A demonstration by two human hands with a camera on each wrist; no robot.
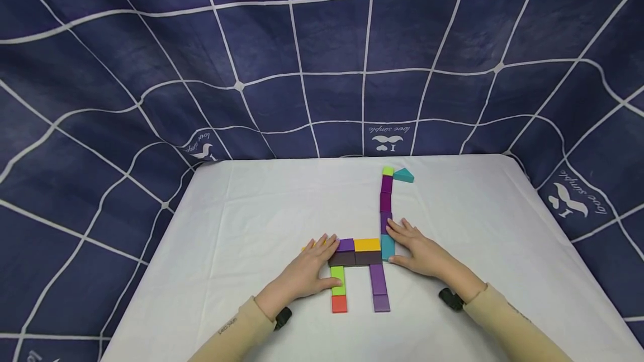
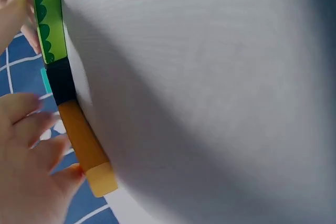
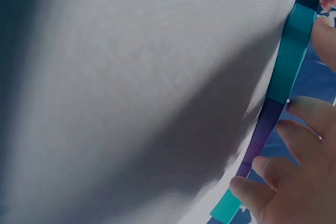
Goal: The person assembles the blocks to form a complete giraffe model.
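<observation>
Flat coloured blocks form a long-necked, four-sided-bodied figure on the table. My left hand [image 1: 311,268] lies over the body's left end, fingers extended, partly hiding a yellow block [image 1: 304,248]. Its thumb reaches across the green block [image 1: 337,279] of a leg. In the left wrist view, an orange block [image 2: 83,132] runs beside the fingers. My right hand [image 1: 421,251] is spread at the neck's right side, its fingertips at the purple block [image 1: 385,223] and its thumb by the teal block [image 1: 387,247]. In the right wrist view, the fingers line the edge of the purple block [image 3: 263,129].
Above the hands, magenta blocks [image 1: 386,201] lead up to a small green block [image 1: 388,171] and a teal triangle [image 1: 404,175]. Purple blocks [image 1: 378,279] form the other leg; a red block [image 1: 339,304] ends the first. White cloth covers the table [image 1: 251,211], with a blue checked curtain [image 1: 332,99] behind.
</observation>
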